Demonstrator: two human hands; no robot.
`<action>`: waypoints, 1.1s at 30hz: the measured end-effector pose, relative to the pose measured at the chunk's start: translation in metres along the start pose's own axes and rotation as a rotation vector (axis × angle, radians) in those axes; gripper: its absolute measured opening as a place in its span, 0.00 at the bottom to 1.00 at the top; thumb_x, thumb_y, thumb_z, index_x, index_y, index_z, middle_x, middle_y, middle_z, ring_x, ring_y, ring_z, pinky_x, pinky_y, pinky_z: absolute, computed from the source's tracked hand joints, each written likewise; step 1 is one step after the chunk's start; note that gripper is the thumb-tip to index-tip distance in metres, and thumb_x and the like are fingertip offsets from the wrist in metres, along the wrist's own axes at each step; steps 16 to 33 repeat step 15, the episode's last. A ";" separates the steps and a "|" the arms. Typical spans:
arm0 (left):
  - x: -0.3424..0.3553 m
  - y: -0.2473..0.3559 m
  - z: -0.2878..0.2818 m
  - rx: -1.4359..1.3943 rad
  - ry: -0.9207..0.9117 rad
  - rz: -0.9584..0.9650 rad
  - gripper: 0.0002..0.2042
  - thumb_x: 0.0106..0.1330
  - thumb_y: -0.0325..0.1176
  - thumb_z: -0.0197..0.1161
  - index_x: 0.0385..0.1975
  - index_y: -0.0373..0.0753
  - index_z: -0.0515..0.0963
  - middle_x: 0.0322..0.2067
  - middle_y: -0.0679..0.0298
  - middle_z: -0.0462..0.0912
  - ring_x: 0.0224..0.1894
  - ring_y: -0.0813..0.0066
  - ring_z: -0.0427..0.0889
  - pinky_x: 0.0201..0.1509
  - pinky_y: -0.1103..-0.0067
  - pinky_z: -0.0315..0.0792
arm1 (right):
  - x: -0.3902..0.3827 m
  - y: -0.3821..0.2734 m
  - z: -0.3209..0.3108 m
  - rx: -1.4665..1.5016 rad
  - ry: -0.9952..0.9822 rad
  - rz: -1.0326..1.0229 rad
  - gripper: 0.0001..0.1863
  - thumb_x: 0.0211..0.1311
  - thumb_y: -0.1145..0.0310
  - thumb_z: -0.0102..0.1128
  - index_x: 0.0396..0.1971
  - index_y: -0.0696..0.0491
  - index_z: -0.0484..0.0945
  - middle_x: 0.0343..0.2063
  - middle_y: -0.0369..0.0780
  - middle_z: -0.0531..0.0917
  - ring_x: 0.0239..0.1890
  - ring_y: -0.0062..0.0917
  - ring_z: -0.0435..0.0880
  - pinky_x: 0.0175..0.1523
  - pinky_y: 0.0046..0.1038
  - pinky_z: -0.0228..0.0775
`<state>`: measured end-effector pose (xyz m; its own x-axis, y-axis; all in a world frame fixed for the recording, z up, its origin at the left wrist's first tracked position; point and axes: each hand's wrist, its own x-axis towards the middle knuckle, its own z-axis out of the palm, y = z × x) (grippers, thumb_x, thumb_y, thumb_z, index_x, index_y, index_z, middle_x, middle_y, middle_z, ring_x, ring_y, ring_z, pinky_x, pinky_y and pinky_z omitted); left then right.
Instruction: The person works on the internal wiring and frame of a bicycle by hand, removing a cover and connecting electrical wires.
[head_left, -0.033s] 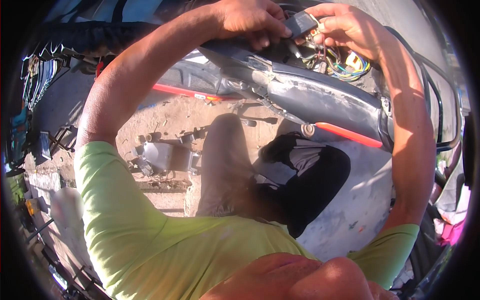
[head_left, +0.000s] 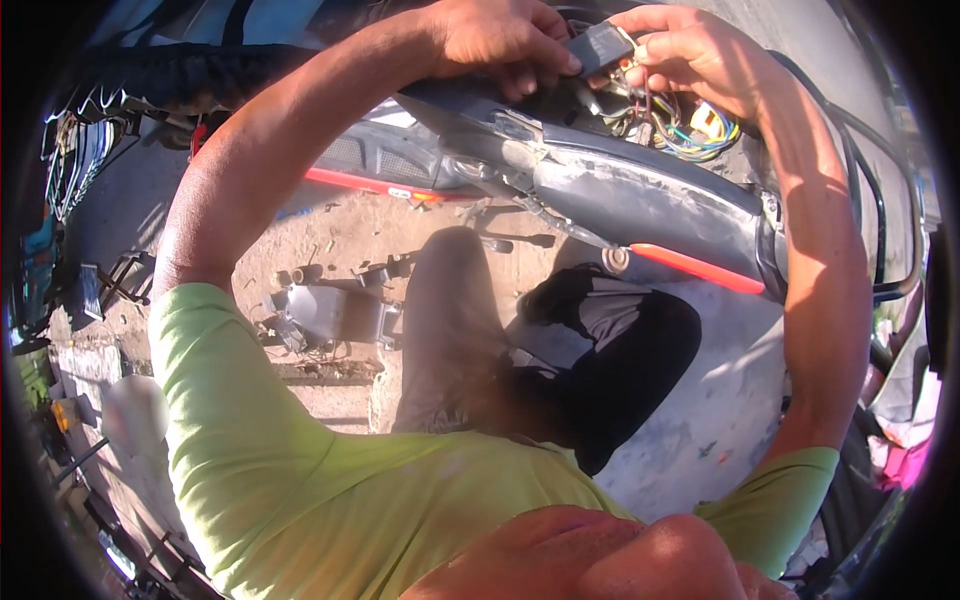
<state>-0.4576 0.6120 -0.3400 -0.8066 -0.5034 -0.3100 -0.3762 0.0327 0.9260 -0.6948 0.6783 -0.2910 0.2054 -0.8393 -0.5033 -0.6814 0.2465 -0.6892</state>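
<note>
At the top of the view, a small dark rectangular box (head_left: 600, 47), like an electrical module, is held between my two hands over the motorcycle (head_left: 640, 185). My left hand (head_left: 500, 42) is closed, its thumb and finger pinching the box's left end. My right hand (head_left: 695, 60) has curled fingers at the right end, where a pale connector and thin wires show; its fingertips partly hide them. Below the box, coloured wires (head_left: 690, 140) with a yellowish-white connector (head_left: 710, 120) spill out of the motorcycle's open body.
A black tubular rack (head_left: 880, 200) curves around the motorcycle's right end. Red trim (head_left: 695, 268) runs along its near side. On the ground to the left lie a grey metal part (head_left: 318, 310) and several small parts. A cable bundle (head_left: 82, 160) hangs at far left.
</note>
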 end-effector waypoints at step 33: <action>-0.020 0.047 0.034 0.701 0.217 0.220 0.21 0.65 0.43 0.70 0.48 0.30 0.80 0.42 0.46 0.87 0.45 0.53 0.87 0.52 0.65 0.80 | -0.048 -0.051 0.006 -0.285 0.284 0.231 0.20 0.70 0.65 0.61 0.59 0.53 0.81 0.52 0.44 0.86 0.48 0.29 0.84 0.58 0.33 0.78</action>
